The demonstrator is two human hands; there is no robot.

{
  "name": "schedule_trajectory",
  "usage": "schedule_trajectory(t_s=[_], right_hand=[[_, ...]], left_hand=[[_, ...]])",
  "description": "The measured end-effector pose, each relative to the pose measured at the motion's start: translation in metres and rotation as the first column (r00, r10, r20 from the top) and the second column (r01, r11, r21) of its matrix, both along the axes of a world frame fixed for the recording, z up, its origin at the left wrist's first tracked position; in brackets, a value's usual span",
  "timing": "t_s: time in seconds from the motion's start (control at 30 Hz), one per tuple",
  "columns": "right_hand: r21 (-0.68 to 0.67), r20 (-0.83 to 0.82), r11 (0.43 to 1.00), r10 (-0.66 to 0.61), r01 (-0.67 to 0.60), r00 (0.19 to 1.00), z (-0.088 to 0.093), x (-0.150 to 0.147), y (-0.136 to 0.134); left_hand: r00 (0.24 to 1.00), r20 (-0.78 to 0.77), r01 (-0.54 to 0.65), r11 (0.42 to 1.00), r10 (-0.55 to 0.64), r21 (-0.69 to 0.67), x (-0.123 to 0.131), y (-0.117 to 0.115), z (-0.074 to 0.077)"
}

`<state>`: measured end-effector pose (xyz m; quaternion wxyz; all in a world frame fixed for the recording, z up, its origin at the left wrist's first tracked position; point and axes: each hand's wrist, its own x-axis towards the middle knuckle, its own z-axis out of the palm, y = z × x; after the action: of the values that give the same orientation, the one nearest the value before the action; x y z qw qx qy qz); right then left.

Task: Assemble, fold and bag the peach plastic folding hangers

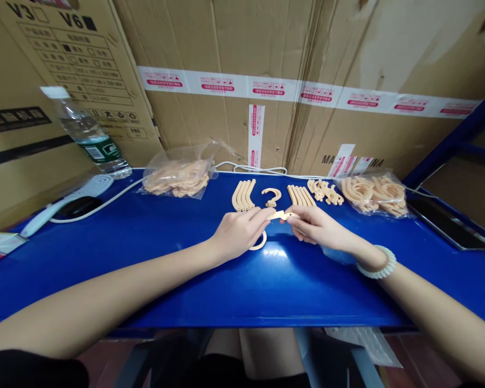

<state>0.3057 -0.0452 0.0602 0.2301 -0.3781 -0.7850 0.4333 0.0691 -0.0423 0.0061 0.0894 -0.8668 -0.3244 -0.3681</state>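
Observation:
My left hand (239, 230) pinches a beige plastic piece (275, 215) with a flat end, most of it hidden by the fingers. My right hand (313, 225) grips a small beige piece (290, 215) with a hole in it, and the two pieces meet end to end between the hands. Under the left fingers a beige curved piece (259, 243) lies on the blue table (234, 291), partly covered. Just beyond the hands are a row of curved arms (243, 195), a hook-shaped piece (271, 195) and a second row of arms (301, 196).
Small loose hook pieces (325, 192) lie right of the rows. Clear bags of beige parts stand left (180, 178) and right (374, 194). A water bottle (91, 134), white brush (73, 196), black mouse-like object (80, 206) and phone (448, 223) lie around. Cardboard (210, 129) walls the back.

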Motion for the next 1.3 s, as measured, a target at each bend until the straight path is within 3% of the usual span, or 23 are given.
schedule_trajectory(t_s=[0.17, 0.33, 0.53, 0.83, 1.07, 1.17, 1.3], right_hand=[[-0.128, -0.017, 0.99, 0.055, -0.056, 0.998, 0.001, -0.002, -0.003], [-0.185, -0.028, 0.98, 0.074, -0.078, 0.997, -0.003, -0.003, -0.004], [-0.18, -0.025, 0.983, 0.042, -0.045, 0.999, -0.004, -0.008, -0.005], [0.049, 0.033, 0.997, -0.055, 0.053, 0.998, -0.001, -0.016, -0.016], [0.256, 0.102, 0.963, -0.115, 0.085, 0.988, 0.0, -0.017, -0.019], [0.349, 0.115, 0.935, -0.112, 0.065, 0.987, -0.001, -0.017, -0.02], [0.585, 0.166, 0.811, -0.108, -0.01, 0.98, -0.002, -0.02, -0.024]], left_hand=[[0.981, -0.181, -0.024, 0.977, 0.063, 0.21, -0.003, -0.002, 0.004], [0.947, -0.303, -0.014, 0.955, 0.108, 0.295, -0.003, -0.004, 0.011], [0.942, -0.316, -0.001, 0.946, 0.11, 0.325, -0.002, -0.003, 0.015], [0.943, -0.314, -0.036, 0.973, 0.108, 0.226, -0.004, -0.002, 0.017], [0.96, -0.266, -0.021, 0.974, 0.082, 0.225, -0.004, -0.002, 0.015], [0.959, -0.275, -0.046, 0.994, 0.072, 0.103, -0.002, -0.003, 0.016], [0.966, -0.25, -0.113, 0.977, 0.066, -0.18, 0.002, -0.003, 0.016]])
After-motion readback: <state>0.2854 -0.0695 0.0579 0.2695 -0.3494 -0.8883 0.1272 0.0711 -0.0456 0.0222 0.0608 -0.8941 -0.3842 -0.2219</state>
